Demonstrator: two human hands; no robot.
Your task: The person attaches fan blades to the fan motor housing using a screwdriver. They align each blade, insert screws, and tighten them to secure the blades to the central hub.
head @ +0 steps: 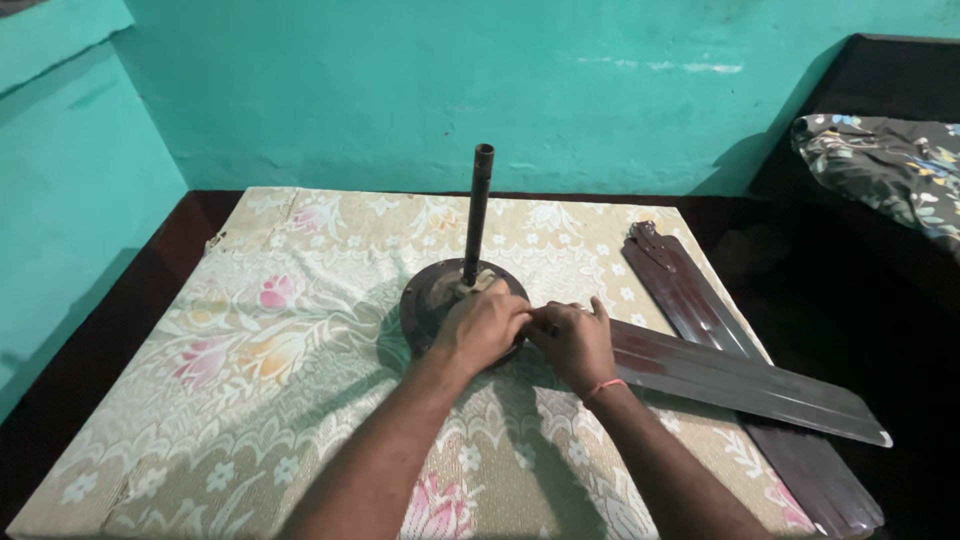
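Observation:
A dark round ceiling fan motor (432, 293) with an upright metal rod (477, 210) stands on a floral cloth. My left hand (484, 325) rests on the motor's near rim, fingers curled over it. My right hand (573, 340) presses on the root of a dark brown fan blade (740, 380) where it meets the motor. The blade reaches out to the right. Fingertips of both hands meet at the joint, and what they pinch there is hidden.
A second fan blade (690, 300) lies under the first, running toward the lower right corner. The floral cloth (250, 360) covers a dark-edged surface. Turquoise walls rise behind and to the left. A patterned fabric (880, 165) lies at upper right.

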